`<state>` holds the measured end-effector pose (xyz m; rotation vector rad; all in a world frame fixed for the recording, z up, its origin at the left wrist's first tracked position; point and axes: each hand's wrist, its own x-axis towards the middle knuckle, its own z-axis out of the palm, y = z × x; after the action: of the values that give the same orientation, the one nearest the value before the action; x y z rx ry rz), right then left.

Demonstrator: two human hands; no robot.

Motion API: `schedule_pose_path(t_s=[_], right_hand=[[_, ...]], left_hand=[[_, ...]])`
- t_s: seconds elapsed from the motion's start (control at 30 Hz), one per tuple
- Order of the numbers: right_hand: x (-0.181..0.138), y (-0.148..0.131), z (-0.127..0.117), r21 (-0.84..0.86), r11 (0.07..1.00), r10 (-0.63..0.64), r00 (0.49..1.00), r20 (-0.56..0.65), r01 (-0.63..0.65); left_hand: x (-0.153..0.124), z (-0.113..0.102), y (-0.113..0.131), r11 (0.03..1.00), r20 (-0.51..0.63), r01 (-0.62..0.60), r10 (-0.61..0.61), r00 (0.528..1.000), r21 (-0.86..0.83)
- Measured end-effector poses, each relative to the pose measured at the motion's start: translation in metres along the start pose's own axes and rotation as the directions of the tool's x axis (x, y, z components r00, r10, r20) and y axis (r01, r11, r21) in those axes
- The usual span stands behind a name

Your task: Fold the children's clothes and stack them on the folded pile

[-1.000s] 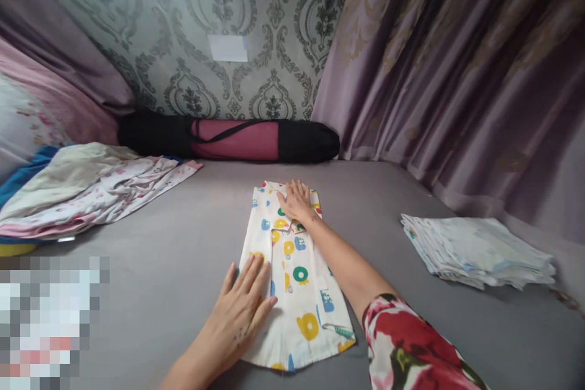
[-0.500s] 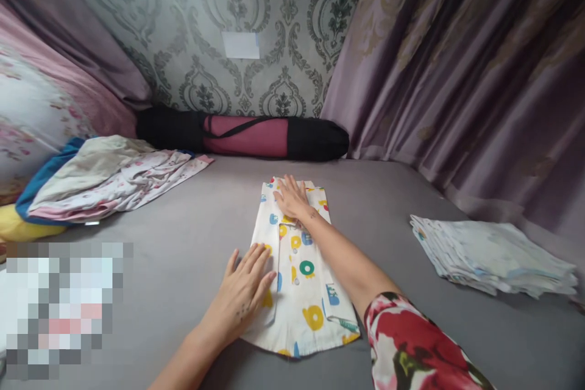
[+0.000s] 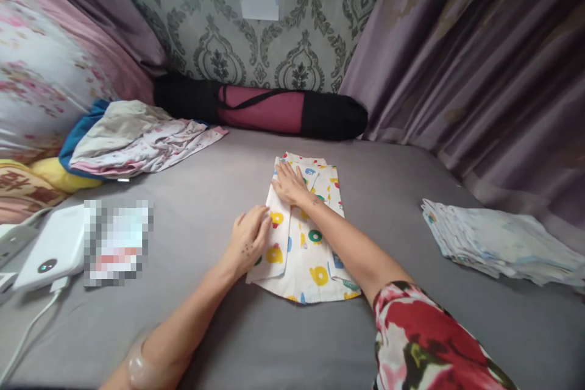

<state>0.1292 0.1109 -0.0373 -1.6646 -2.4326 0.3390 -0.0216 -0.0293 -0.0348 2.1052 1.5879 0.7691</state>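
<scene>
A small white button shirt (image 3: 299,280) printed with yellow, blue and green shapes lies flat on a grey sheet, its sides and sleeves folded in over its body and its collar pointing away. My right hand (image 3: 291,184) rests palm down just below the collar, fingers stretched out, on the left folded part. At the shirt's left edge is my left hand (image 3: 249,239), its fingers bent and drawn together on the cloth near the folded sleeve. My right forearm covers part of the shirt's right side.
Folded cloths are stacked (image 3: 498,237) at the right. A loose clothes pile (image 3: 137,140) lies at the left, near a yellow cushion (image 3: 64,175). A white power bank (image 3: 57,247) with a cable sits at left front. A black-and-maroon long bag (image 3: 265,108) lies along the wall.
The view has tilted down and left. My right hand has shifted to the shirt's left side, where the folded part lies further in. My left hand's fingers have drawn together.
</scene>
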Motion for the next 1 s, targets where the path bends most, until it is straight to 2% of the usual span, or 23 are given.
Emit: schedule_pose_path(t_s=[0.07,0.13,0.23,0.43,0.7,0.83,0.9,1.0], right_hand=[[-0.01,-0.017,0.007,0.035,0.999,0.034,0.999,0.026,-0.035],[-0.018,-0.028,0.014,0.034,0.997,0.063,0.997,0.04,-0.064],[-0.023,-0.034,0.021,-0.004,0.997,0.071,0.997,0.018,-0.071],[-0.045,-0.046,0.023,-0.018,0.999,0.036,0.999,0.012,-0.036],[-0.122,-0.089,0.023,0.111,0.983,-0.156,0.98,0.12,0.143],[-0.165,-0.108,0.015,0.186,0.95,-0.273,0.956,0.112,0.249],[-0.188,-0.113,0.006,0.212,0.917,-0.364,0.927,0.096,0.338],[-0.214,-0.108,-0.012,0.303,0.815,-0.545,0.831,0.112,0.494]], left_hand=[[0.005,-0.005,-0.004,0.985,-0.111,0.114,-0.128,0.985,-0.128],[0.009,-0.008,-0.01,0.951,-0.187,0.195,-0.242,0.952,-0.239],[0.014,-0.007,-0.023,0.917,-0.264,0.217,-0.313,0.912,-0.336],[0.02,-0.002,-0.039,0.889,-0.29,0.2,-0.336,0.896,-0.413],[0.021,0.002,-0.042,0.889,-0.3,0.177,-0.321,0.898,-0.422],[0.02,0.003,-0.042,0.892,-0.272,0.179,-0.309,0.911,-0.416],[0.019,0.002,-0.038,0.902,-0.259,0.184,-0.299,0.918,-0.39],[0.013,-0.001,-0.029,0.943,-0.249,0.139,-0.219,0.944,-0.302]])
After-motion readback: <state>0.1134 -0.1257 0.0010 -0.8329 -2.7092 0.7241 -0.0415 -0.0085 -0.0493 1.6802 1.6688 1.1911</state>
